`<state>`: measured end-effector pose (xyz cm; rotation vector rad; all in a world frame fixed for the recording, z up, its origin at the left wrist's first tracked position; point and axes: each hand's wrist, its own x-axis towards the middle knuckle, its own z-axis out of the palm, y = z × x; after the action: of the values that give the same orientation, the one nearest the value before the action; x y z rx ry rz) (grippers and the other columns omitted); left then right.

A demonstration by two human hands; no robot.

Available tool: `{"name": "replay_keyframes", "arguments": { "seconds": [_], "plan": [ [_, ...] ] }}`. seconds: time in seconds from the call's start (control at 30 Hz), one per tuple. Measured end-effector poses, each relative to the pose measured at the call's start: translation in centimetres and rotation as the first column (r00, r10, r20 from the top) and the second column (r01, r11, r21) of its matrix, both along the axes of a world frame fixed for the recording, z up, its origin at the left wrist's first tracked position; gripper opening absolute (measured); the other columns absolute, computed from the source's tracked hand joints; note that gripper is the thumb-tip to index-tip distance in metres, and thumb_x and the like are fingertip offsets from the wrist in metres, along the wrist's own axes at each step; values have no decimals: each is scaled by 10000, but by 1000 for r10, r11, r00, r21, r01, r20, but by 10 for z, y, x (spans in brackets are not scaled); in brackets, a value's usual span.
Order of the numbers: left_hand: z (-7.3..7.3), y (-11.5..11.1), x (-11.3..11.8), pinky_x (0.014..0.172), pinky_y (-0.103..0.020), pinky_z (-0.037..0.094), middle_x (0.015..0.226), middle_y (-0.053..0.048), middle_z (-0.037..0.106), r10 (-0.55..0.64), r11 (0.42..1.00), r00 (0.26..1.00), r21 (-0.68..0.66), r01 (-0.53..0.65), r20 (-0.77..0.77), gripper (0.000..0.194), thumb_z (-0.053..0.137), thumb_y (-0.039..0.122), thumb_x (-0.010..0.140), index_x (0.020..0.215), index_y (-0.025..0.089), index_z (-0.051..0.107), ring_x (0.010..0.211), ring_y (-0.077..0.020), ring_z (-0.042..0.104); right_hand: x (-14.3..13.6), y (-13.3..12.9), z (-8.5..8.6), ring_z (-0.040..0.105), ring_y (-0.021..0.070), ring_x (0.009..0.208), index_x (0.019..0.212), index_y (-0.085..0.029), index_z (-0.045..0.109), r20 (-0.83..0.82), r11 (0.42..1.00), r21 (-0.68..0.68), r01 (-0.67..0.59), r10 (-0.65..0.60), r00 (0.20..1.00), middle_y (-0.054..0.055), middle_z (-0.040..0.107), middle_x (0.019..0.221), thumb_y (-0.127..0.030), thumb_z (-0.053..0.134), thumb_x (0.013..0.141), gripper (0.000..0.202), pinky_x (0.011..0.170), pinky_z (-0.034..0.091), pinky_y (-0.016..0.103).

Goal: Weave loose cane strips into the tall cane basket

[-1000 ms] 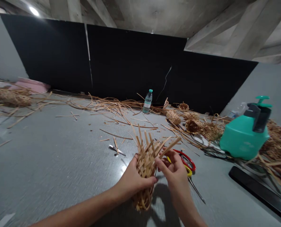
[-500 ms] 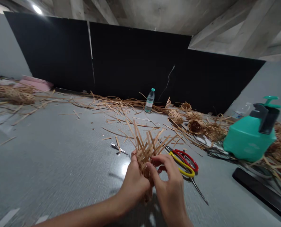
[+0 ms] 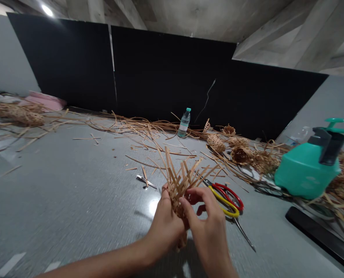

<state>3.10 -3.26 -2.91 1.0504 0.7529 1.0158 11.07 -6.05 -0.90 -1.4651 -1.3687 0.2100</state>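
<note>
Head view: left hand (image 3: 164, 224) is gripping a small woven tube (image 3: 175, 197) from the left, palm wrapping its lower body. Loose strips (image 3: 178, 182) are fanning out at its top. Right hand (image 3: 205, 220) is curling in from the right, thumb and fingers bending close together at the weave; whether a strip is sitting between them, cannot tell, the fingers are hiding it.

Working it well, as a judgement: left grip should be holding firmly enough to stop twisting, without flattening the wall. Right fingertips should be taking one strip at a time, low, close to the woven part, since thin strips are likely to be kinking or splitting if bending sharply. Even pulling all round would be evening out the gaps. Ends are crossing one another, so catching the wrong one is looking like the main risk.

Position: tube is standing roughly upright between both hands, touching the left palm. Its foot is showing below, on the near side; whether it is touching the tabletop (image 3: 102, 208), cannot tell. Scissors (image 3: 226, 200) are lying just right of the right hand.
</note>
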Motion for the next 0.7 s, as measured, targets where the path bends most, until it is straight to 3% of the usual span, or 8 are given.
{"name": "replay_keyframes", "arguments": {
  "seconds": [0.2,0.37,0.53,0.7],
  "plan": [
    [-1,3,-2,765,-310,494,1019,-103,596,25,996,997,92,-19,-68,580,623,162,683,1138,199,264,894,-198,601,1,0,6,565,166,637,777,-197,553,91,1000,-1,-19,19,996,9,586,702,-158,553,748,48,548,419,271],
    [7,4,-8,905,-357,402,1105,-105,548,92,938,961,347,5,-262,452,612,99,641,1044,175,424,991,-221,540,13,4,15,518,154,615,824,-193,556,129,999,53,-11,4,992,8,551,718,-176,559,750,76,544,408,277],
    [10,4,-13,866,-325,418,1097,-84,552,122,920,947,392,4,-296,483,568,143,704,1142,173,365,994,-205,527,18,9,20,424,106,513,960,-224,543,126,994,73,-81,71,990,-14,463,755,-157,551,730,240,511,395,261],
    [15,11,-17,972,-353,303,1020,-56,585,220,792,885,605,84,-411,295,516,93,692,964,189,578,1058,-228,457,11,7,17,419,104,532,935,-223,504,-88,997,34,-65,67,994,-7,492,795,-139,545,708,245,491,392,235]
  ]
}}
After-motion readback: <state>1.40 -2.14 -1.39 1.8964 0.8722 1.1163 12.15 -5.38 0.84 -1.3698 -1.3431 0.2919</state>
